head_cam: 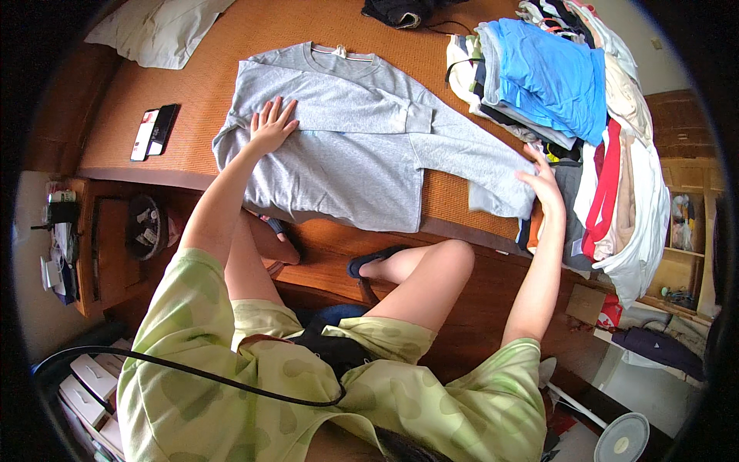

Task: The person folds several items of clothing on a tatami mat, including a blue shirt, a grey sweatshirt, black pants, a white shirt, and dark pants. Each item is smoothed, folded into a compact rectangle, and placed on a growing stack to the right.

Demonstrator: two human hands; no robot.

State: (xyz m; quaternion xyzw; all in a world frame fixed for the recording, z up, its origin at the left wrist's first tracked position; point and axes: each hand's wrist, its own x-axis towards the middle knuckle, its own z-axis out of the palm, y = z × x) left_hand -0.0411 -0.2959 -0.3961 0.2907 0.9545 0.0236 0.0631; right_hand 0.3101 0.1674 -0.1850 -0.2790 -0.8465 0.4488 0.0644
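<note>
A light grey long-sleeved sweatshirt (335,173) lies spread on the woven orange-brown mat, its collar away from me. One sleeve is folded across the chest, with its cuff (418,118) near the middle. The other sleeve (479,156) reaches out to the right and bends back towards me near its end. My left hand (274,126) rests flat on the folded-over side, fingers spread, gripping nothing. At the outer edge of the right sleeve is my right hand (541,182), thumb and fingers touching the fabric. Whether it pinches the cloth is unclear.
A tall clothes pile, topped by a blue garment (548,81), stands close beyond my right hand. Two phones (153,133) lie at the left. Pale cloth (161,29) and a dark item (398,11) are farther back. The woven mat's (196,92) front edge runs above my knees.
</note>
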